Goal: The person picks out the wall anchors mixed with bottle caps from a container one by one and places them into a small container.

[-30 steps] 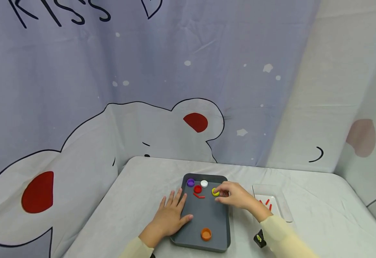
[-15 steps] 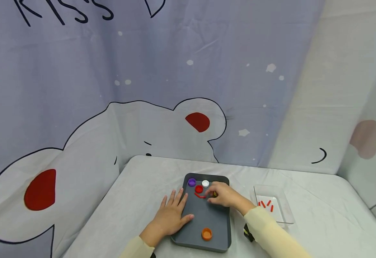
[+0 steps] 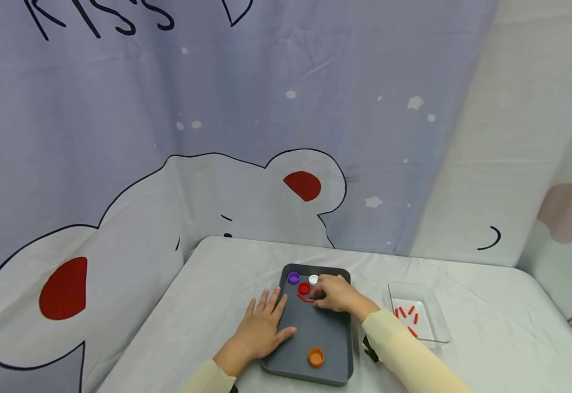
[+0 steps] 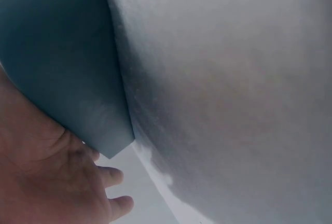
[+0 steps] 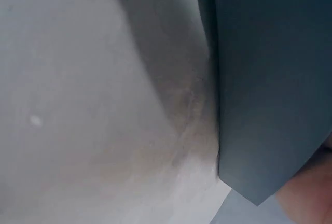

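Note:
My left hand [image 3: 261,330] lies with fingers spread over the left rim of a grey tray [image 3: 305,333]. In the left wrist view, that hand [image 4: 57,172] is partly hidden by a dark blue-grey shape. My right hand [image 3: 337,295] is over the tray's upper right, thumb and index finger pinching at the right end of a line of short red sticks [image 3: 302,297]. Just above the sticks are a red cap [image 3: 304,287], a purple cap [image 3: 293,278] and a partly covered white cap [image 3: 313,279]. The yellow cap is hidden under the right hand. An orange cap [image 3: 316,357] sits near the tray's front.
To the right of the tray, a clear plastic box [image 3: 435,314] holds several red sticks [image 3: 412,331]. A white cloth [image 3: 487,327] covers the table. Behind it hangs a printed curtain [image 3: 246,98].
My right hand has moved left from the yellow cap to the red sticks, covering the yellow cap. More sticks in the clear box now show. My left hand stays on the rim.

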Tool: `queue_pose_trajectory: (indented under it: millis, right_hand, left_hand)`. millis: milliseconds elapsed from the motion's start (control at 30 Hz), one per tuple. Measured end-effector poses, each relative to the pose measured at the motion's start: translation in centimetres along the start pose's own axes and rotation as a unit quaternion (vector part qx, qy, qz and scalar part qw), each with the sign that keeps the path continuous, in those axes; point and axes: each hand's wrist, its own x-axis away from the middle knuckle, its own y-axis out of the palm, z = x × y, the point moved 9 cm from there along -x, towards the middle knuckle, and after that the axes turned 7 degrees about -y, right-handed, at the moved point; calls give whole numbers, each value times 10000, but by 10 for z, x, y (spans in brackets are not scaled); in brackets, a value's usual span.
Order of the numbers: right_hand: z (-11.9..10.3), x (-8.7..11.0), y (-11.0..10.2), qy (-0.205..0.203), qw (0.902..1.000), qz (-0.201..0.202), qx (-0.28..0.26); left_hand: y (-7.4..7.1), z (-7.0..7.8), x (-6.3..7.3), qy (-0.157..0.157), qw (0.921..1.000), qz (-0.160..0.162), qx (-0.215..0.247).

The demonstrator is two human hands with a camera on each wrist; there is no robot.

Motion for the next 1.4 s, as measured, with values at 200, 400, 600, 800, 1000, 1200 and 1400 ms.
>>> queue_pose_trajectory:
  millis: [200, 400, 600, 800, 1000, 1200, 1400]
  right_hand:
    - [-1, -1, 0, 1, 10000, 78, 23]
    - [-4, 0, -1, -77, 9999, 31, -103]
    - [-7, 1, 1, -81, 9996, -146, -208]
    - [-8, -1, 2, -89, 9995, -212, -236]
    - [-9, 1, 1, -106, 9999, -29, -132]
    - [-15, 8, -6, 280, 9984, 423, 242]
    - [-18, 15, -6, 810, 9945, 550, 376]
  left_hand:
    - [1, 0, 0, -20, 10000, -9, -21]
    - [2, -1, 0, -9, 10000, 12, -44]
    - [2, 0, 0, 13, 10000, 30, -25]
    - [2, 0, 0, 31, 10000, 9, 69]
    - [2, -1, 0, -20, 10000, -36, -33]
    - [4, -2, -1, -59, 9999, -87, -48]
    - [3, -2, -1, -54, 9999, -49, -71]
